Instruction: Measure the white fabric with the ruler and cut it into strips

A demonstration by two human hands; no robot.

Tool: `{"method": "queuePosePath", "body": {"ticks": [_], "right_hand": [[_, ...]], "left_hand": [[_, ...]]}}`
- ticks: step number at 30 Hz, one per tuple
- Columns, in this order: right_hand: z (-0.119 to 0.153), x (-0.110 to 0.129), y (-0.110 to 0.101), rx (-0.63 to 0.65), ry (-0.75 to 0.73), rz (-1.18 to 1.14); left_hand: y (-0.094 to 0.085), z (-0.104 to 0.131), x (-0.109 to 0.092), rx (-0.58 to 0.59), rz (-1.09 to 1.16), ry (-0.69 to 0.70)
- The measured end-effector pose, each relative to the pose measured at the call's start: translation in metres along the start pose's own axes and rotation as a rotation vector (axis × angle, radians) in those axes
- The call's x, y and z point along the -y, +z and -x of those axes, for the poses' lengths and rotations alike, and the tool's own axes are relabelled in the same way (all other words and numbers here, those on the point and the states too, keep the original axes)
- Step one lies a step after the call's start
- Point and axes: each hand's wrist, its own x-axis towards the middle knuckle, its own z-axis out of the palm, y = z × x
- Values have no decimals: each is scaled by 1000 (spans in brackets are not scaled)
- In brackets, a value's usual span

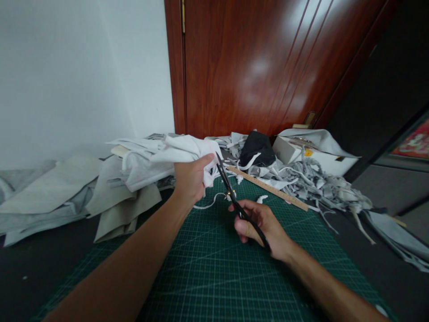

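White fabric is gripped in my left hand, its folds spreading to the left above the work surface. Faint pink lines show near its right edge. My right hand is wrapped round the handles of black scissors. Their blades point up and away, with the tips close to the fabric's right edge; whether they touch it I cannot tell. Under both hands lies a green cutting mat with a grid. A thin white strip curls on the mat below the fabric.
A wooden ruler lies slantwise across the mat's far right. Behind it are a black cloth bundle, a heap of grey scraps and a white box. Larger cloth pieces pile up at left. A wooden door stands behind.
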Motion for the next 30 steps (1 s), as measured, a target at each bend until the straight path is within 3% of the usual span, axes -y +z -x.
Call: {"method": "queuePosePath", "body": {"ticks": [12, 17, 23, 27, 30], "right_hand": [[-1, -2, -8, -7, -45, -4], [0, -1, -7, -15, -34, -11], [0, -1, -8, -21, -26, -7], [0, -3, -9, -3, -39, -7], [0, -5, -9, 4, -45, -5]], "left_hand": [[1, 15, -1, 236, -44, -230], [-1, 15, -2, 261, -48, -282], [-5, 11, -5, 211, -83, -394], [-9, 7, -8, 266, -107, -489], [-10, 6, -9, 305, -70, -465]]}}
